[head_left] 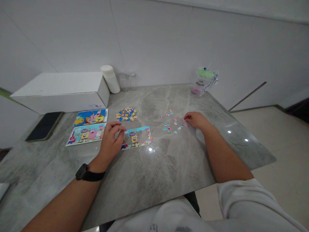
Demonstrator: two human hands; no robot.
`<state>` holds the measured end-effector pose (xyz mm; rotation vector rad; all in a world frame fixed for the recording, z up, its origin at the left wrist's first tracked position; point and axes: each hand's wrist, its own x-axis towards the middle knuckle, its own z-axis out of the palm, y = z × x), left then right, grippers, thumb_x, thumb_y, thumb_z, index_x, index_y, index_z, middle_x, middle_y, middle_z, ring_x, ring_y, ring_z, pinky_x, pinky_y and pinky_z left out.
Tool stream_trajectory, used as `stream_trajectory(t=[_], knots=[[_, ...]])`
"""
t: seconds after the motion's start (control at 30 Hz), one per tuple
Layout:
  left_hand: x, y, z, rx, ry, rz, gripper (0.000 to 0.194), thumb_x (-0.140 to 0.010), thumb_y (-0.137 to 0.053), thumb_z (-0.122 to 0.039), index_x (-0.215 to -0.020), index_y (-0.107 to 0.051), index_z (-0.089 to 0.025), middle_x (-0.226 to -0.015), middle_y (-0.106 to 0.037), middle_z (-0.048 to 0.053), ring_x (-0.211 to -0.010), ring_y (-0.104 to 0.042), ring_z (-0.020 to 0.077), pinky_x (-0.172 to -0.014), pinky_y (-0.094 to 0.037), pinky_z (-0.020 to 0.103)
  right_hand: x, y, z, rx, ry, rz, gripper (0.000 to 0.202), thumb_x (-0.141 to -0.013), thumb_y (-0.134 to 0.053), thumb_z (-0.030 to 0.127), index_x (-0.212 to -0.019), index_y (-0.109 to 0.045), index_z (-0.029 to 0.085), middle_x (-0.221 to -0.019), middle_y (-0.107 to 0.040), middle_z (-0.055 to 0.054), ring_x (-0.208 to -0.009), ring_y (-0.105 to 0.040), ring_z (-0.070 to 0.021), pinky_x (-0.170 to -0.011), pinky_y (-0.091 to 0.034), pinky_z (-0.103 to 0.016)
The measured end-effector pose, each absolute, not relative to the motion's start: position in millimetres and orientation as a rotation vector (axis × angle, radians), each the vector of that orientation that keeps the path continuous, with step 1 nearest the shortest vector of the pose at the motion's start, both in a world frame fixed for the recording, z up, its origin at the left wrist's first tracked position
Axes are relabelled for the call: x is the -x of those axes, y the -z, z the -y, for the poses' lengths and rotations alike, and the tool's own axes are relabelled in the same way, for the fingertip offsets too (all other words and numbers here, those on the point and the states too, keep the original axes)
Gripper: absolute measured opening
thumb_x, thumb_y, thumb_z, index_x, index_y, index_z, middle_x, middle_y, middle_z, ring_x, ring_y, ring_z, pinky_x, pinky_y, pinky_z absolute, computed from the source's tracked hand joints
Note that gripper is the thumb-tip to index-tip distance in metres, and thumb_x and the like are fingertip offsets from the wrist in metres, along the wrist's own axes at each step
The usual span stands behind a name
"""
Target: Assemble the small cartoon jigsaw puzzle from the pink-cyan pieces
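A partly joined puzzle (134, 138) lies flat on the grey table, its frame joined around a gap right of centre. My left hand (112, 137) is at its left edge, thumb and forefinger bent close together; whatever they hold, if anything, is too small to name. Loose pink and light blue pieces (166, 128) are scattered to the puzzle's right. At their right side, my right hand (195, 120) has its fingertips pinched on a small pink puzzle piece (185, 120). A pile of blue and yellow pieces (126, 114) sits behind the puzzle. Two picture cards (90, 117) (88, 133) lie left of my left hand.
On the left are a dark phone (45, 126) and a white box (60, 91). A white bottle (110, 79) and clear glasses (127, 82) stand by the wall. A plastic bag (204, 81) with green and pink contents rests at the back right, near the table's edge.
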<state>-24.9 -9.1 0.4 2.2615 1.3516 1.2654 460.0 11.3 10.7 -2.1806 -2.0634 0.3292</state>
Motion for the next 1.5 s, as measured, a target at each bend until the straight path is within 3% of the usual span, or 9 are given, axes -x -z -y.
stream_trajectory(t=[0.13,0.4,0.57,0.73,1.07,1.23,1.5], knots=[[24.7,-0.9,9.1,-2.274,-1.269,-1.338,0.013,-0.099,-0.057,-0.024,-0.094,-0.069,-0.022,-0.119,-0.061,0.009,-0.12,-0.061,0.0262,-0.109,-0.049,0.048,-454.7,-10.3,-12.0,2.179,-0.338,2.075,0.014,-0.09,-0.068,0.024,-0.098,-0.08,0.022,-0.096,-0.08,-0.006,-0.083,-0.07,-0.0188,-0.074,-0.048,-0.028],[25.2,1.0,8.2,-2.285,-1.274,-1.332,0.013,-0.099,-0.058,-0.023,-0.096,-0.07,-0.023,-0.12,-0.061,0.008,-0.12,-0.061,0.0259,-0.108,-0.05,0.048,-447.5,-14.0,-10.0,1.935,-0.209,2.212,0.022,-0.084,-0.066,0.014,-0.099,-0.081,0.02,-0.103,-0.074,-0.009,-0.086,-0.066,-0.0194,-0.084,-0.049,-0.031],[25.2,1.7,8.4,-2.287,-1.276,-1.315,0.013,-0.099,-0.058,-0.023,-0.095,-0.071,-0.023,-0.119,-0.061,0.008,-0.118,-0.061,0.0257,-0.108,-0.05,0.048,-419.5,-20.7,-1.7,1.672,-0.328,2.3,0.017,-0.091,-0.066,0.022,-0.101,-0.079,0.021,-0.1,-0.073,-0.007,-0.083,-0.066,-0.018,-0.082,-0.05,-0.031],[23.8,0.3,9.4,-2.281,-1.289,-1.323,0.014,-0.098,-0.058,-0.021,-0.094,-0.071,-0.023,-0.118,-0.061,0.007,-0.118,-0.062,0.0257,-0.107,-0.051,0.047,-382.1,-20.8,8.5,1.418,-0.464,2.484,0.021,-0.093,-0.065,0.019,-0.109,-0.078,0.024,-0.106,-0.075,-0.007,-0.097,-0.068,-0.0208,-0.091,-0.049,-0.032],[21.4,-4.2,11.0,-2.249,-1.277,-1.355,0.013,-0.096,-0.058,-0.019,-0.093,-0.071,-0.023,-0.117,-0.062,0.007,-0.116,-0.062,0.0252,-0.107,-0.051,0.047,-384.6,-22.1,10.5,1.565,-0.489,2.579,0.013,-0.092,-0.066,0.023,-0.1,-0.075,0.019,-0.1,-0.074,-0.009,-0.091,-0.067,-0.0222,-0.084,-0.049,-0.033],[21.2,-4.1,11.2,-2.257,-1.273,-1.347,0.014,-0.097,-0.058,-0.019,-0.094,-0.07,-0.023,-0.116,-0.062,0.007,-0.116,-0.062,0.0253,-0.106,-0.052,0.047,-389.9,-26.1,13.3,1.59,-0.491,2.562,0.022,-0.091,-0.064,0.02,-0.111,-0.074,0.02,-0.103,-0.074,-0.009,-0.091,-0.067,-0.0223,-0.085,-0.049,-0.033],[21.9,-2.5,11.3,-2.267,-1.286,-1.323,0.014,-0.097,-0.058,-0.019,-0.094,-0.07,-0.023,-0.116,-0.062,0.007,-0.115,-0.062,0.025,-0.106,-0.051,0.047,-390.4,-23.7,12.0,1.649,-0.546,2.539,0.013,-0.089,-0.066,0.022,-0.098,-0.076,0.021,-0.098,-0.075,-0.007,-0.086,-0.068,-0.0209,-0.08,-0.049,-0.032]])
